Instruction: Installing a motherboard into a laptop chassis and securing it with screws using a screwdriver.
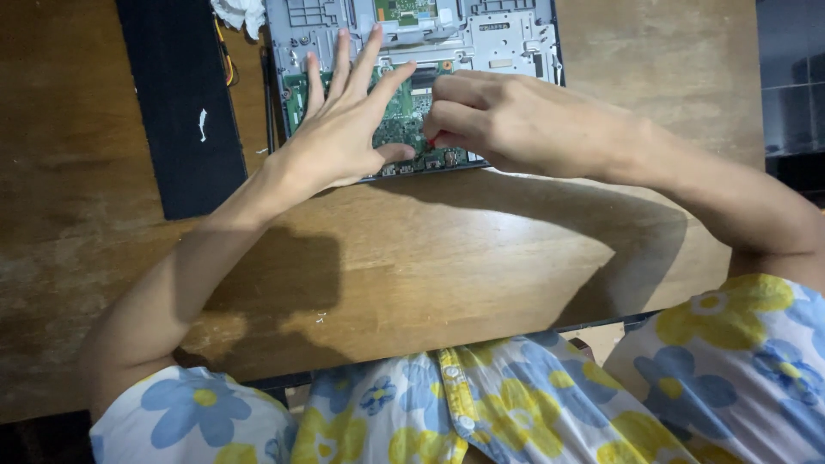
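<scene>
An opened laptop (412,77) lies at the far edge of the wooden surface (447,258), its bottom cover off. Inside shows 1 green circuit board (397,120) crowded with small dark chips and tiny parts, set in a pale grey metal frame with screw posts and cut-outs. A 2nd, smaller patch of green board (406,10) shows near the top edge of the view.

The left hand (344,129) is spread wide and flat, all 5 fingers fanned out, its palm and thumb resting over the left part of the board. It has hold of nothing.

The right hand (498,120) is curled into a loose fist just beside the left, fingertips pinched together on a small tool with a red tip (431,143) that points down at the board. Most of the tool is hidden inside the hand, so its kind cannot be told.

To the left of the laptop lies 1 long black mat (185,112), with 1 small white scrap (203,123) on it. A crumpled white cloth (241,13) sits at the mat's top right, touching the laptop's corner. An orange strip (226,56) runs between mat and laptop.
</scene>
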